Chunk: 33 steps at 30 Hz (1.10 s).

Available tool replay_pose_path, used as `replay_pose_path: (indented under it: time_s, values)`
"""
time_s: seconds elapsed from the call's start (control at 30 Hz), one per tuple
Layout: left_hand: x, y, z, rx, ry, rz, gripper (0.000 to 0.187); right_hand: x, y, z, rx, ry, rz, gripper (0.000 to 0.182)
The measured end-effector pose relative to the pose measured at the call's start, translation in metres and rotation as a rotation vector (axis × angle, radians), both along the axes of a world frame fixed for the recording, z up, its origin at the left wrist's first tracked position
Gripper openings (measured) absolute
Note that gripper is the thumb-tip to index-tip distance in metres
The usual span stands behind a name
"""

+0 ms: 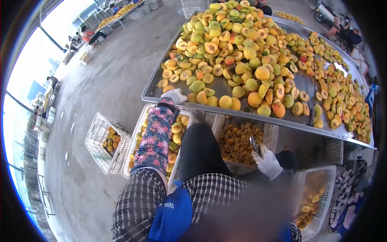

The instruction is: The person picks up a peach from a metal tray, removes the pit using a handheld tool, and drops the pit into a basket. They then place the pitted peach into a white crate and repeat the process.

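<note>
My left hand, in a white glove, is at the near left edge of the metal table, beside some peaches; its fingers curl and whatever they hold is hidden. In my right hand, also gloved, is a small metal tool, held above a crate of small brown-orange pieces. Whole and halved peaches are heaped on the table.
Under my left arm stands a white crate of peaches, with another crate to its left. A crate of peach pieces is at the lower right. Several people sit in the background.
</note>
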<state>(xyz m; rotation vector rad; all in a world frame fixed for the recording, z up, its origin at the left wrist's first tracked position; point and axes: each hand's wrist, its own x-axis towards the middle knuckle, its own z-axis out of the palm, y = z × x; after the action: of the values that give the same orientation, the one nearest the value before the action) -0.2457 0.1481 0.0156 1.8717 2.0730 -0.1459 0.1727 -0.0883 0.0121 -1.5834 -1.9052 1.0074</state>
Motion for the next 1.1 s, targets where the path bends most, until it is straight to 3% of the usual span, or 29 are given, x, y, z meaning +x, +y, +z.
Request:
replay_pose_path:
  time_s: [0.07, 0.2, 0.27, 0.37, 0.4, 0.43, 0.47, 0.53, 0.57, 0.63, 0.67, 0.8, 0.87, 0.93, 1.0, 1.1]
  values:
    - [-0.003, 0.004, 0.008, -0.064, -0.015, -0.063, 0.051, 0.01, -0.005, -0.04, -0.061, 0.101, -0.015, 0.027]
    - [0.003, -0.017, 0.016, 0.326, -0.294, 0.011, 0.06, -0.001, -0.003, -0.009, -0.109, 0.051, -0.003, 0.028]
    - [0.0, -0.014, -0.013, 0.612, -0.811, -0.015, 0.064, -0.007, 0.003, -0.011, -0.013, 0.086, -0.004, 0.029]
    - [0.081, -0.083, 0.047, 0.226, -2.045, 0.123, 0.054, -0.027, 0.015, 0.005, 0.105, 0.246, 0.019, 0.022]
    - [0.097, -0.094, 0.045, 0.106, -2.213, 0.075, 0.054, -0.04, 0.018, 0.024, -0.104, 0.555, -0.02, 0.011]
    - [0.113, -0.101, 0.042, -0.022, -2.378, 0.019, 0.054, -0.041, 0.024, 0.029, -0.321, 0.686, -0.056, 0.021]
    - [0.132, -0.107, 0.04, -0.131, -2.545, 0.093, 0.053, -0.046, 0.033, 0.025, 0.014, 0.528, 0.103, 0.028]
    - [0.168, -0.125, 0.042, -0.134, -2.564, 0.272, 0.055, -0.055, 0.052, 0.015, 0.821, 0.071, 0.14, 0.044]
    - [0.183, -0.132, 0.045, -0.136, -2.567, 0.362, 0.055, -0.064, 0.055, 0.027, 1.058, -0.015, 0.128, 0.044]
    - [0.205, -0.138, 0.047, -0.232, -2.558, 0.335, 0.052, -0.081, 0.048, 0.047, 0.451, 0.515, -0.017, 0.046]
    - [0.208, -0.139, 0.049, -0.302, -2.608, 0.34, 0.051, -0.079, 0.044, 0.042, 0.466, 0.363, -0.066, 0.046]
    - [0.205, -0.138, 0.044, -0.411, -2.54, 0.298, 0.046, -0.05, 0.044, 0.02, 0.313, 0.468, -0.053, 0.043]
    - [0.208, -0.138, 0.037, -0.308, -2.47, 0.283, 0.045, -0.035, 0.042, 0.021, 0.545, 0.232, 0.051, 0.036]
    - [0.21, -0.138, 0.037, -0.188, -2.399, 0.289, 0.043, -0.032, 0.039, 0.03, 0.47, 0.212, 0.012, 0.032]
    - [0.212, -0.14, 0.038, -0.055, -2.329, 0.326, 0.038, -0.032, 0.035, 0.043, 0.172, 0.321, -0.112, 0.029]
    - [0.215, -0.142, 0.034, 0.177, -2.109, 0.252, 0.028, -0.035, 0.033, 0.056, 0.263, 0.278, -0.06, 0.026]
